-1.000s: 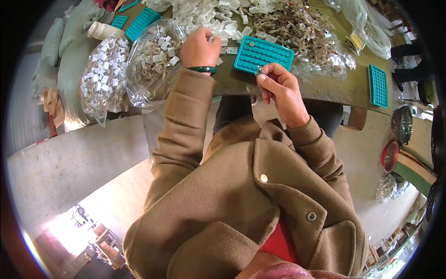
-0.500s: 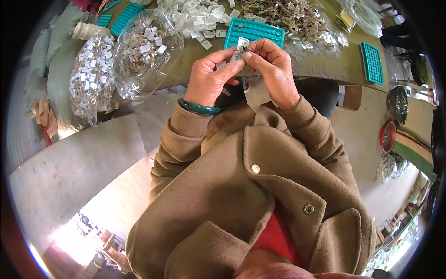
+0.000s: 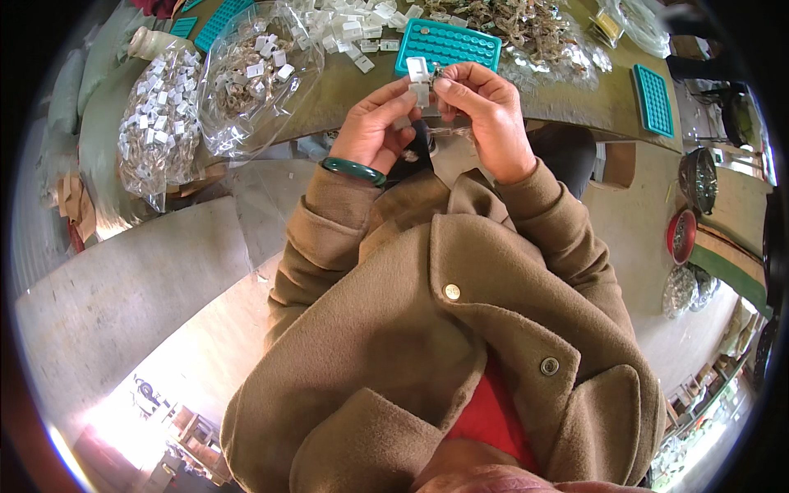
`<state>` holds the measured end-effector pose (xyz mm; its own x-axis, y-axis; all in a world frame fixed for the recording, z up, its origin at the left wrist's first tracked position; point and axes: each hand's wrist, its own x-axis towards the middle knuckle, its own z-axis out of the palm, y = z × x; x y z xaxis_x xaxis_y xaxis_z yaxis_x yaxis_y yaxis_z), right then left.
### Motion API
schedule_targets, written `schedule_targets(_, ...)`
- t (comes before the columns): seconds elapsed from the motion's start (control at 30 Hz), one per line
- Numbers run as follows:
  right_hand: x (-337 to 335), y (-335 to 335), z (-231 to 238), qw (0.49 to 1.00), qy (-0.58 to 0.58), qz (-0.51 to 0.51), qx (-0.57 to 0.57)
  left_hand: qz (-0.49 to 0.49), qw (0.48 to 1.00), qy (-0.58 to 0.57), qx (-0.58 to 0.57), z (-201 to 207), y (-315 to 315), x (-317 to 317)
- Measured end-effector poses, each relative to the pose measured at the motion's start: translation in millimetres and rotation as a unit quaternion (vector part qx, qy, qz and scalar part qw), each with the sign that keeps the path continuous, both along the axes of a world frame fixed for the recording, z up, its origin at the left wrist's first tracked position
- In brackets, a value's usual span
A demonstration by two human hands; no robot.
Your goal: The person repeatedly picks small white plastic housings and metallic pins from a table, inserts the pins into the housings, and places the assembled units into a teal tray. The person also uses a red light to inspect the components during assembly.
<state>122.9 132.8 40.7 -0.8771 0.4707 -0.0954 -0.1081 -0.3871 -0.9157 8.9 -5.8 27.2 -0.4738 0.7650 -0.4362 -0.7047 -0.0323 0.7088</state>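
Clear bag (image 3: 154,187) of white pieces (image 3: 158,123), at left. Left hand (image 3: 374,127): thumb and fingers pinch a white case (image 3: 417,69), held near a teal tray (image 3: 456,51). Right hand (image 3: 489,111): fingertips grip a tiny dark piece (image 3: 438,72) beside the case, details indistinct. Another teal tray (image 3: 654,100), at right.

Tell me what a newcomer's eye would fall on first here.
Probably the brown coat filling the lower middle. Next, above it, the left hand, with a green bangle at its wrist, holds a white case beside the right hand, which pinches a small piece. Beyond them sits a teal tray, with white pieces to its left and a brown heap to its right.
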Motion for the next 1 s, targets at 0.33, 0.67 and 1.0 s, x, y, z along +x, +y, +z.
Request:
schedule_targets(0.33,3,-6,-1,0.999,-0.017,0.004,-0.043,0.084,0.990,0.108,0.026,0,6,17)
schedule_targets(0.67,0,0,-1,0.995,-0.045,0.005,0.089,0.118,0.960,0.254,0.026,-7,14,31)
schedule_targets(1.0,0,-2,-10,0.987,-0.052,0.006,0.155,0.100,0.968,0.213,-0.082,3,14,22)
